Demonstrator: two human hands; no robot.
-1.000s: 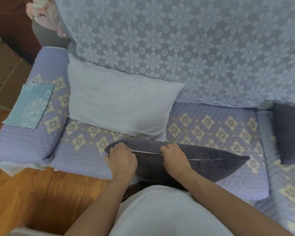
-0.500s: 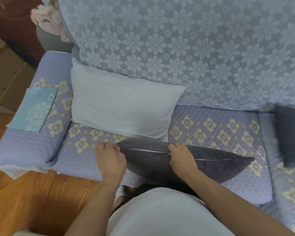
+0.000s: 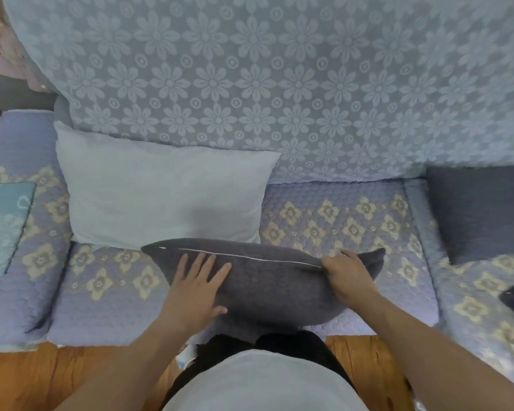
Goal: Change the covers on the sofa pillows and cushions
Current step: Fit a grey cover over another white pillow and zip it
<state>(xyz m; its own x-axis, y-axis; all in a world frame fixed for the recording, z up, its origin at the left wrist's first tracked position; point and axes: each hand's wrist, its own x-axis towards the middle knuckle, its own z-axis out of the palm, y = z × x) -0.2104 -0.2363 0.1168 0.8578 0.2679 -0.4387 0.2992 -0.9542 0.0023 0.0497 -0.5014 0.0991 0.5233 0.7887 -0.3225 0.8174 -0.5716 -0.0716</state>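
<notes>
Grey pillow (image 3: 267,280) on the sofa seat (image 3: 107,292), at its front edge, zip seam up. Left hand (image 3: 198,287) flat on its near face, fingers straight, gripping nothing. Right hand (image 3: 346,274) pinching the zip end near the right corner. Behind, touching it, a white bare pillow (image 3: 161,197) against the flowered backrest (image 3: 279,84). Far right, another grey pillow (image 3: 481,212).

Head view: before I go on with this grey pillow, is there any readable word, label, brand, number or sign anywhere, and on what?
No readable text in this view.
Grey pillow: only a zip line, no label showing.
White pillow: plain.
Teal cloth on the sofa arm: pale ornament, no letters.
Backrest cover and seat cover: flower patterns only.
Small white scrap by the floor: too small to read.
</notes>
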